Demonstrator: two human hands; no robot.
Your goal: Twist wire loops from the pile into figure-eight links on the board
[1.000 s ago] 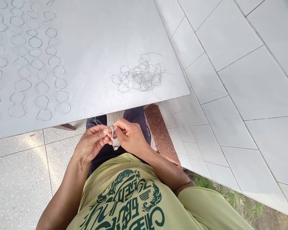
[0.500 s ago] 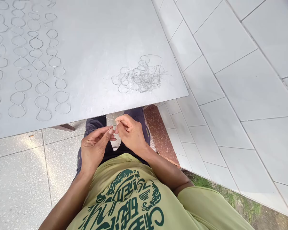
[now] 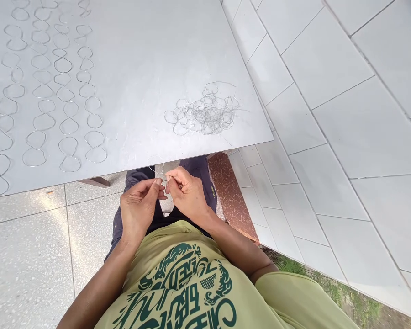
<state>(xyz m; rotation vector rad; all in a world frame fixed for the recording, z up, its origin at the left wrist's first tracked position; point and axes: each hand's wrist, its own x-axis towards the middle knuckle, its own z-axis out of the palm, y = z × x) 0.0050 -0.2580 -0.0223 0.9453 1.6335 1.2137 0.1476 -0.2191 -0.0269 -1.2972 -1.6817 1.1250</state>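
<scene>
My left hand (image 3: pixel 140 205) and my right hand (image 3: pixel 187 192) meet over my lap, just below the front edge of a grey board (image 3: pixel 140 55). Both pinch a thin wire loop (image 3: pixel 156 163) that rises between the fingertips. A tangled heap of wire loops (image 3: pixel 205 112) lies on the board ahead of my right hand. Rows of figure-eight wire shapes (image 3: pixel 48 96) are laid out on the board's left part.
The board rests on a low support (image 3: pixel 92 182) above a speckled floor (image 3: pixel 27 256). White tiles (image 3: pixel 329 114) slope away to the right. A reddish-brown slab (image 3: pixel 231 194) lies beside my right knee, with grass (image 3: pixel 329 283) beyond the tile edge.
The wire loop above my fingers has shifted right and looks smaller. My left fingers have straightened into a pinch, and the view has drifted slightly.
</scene>
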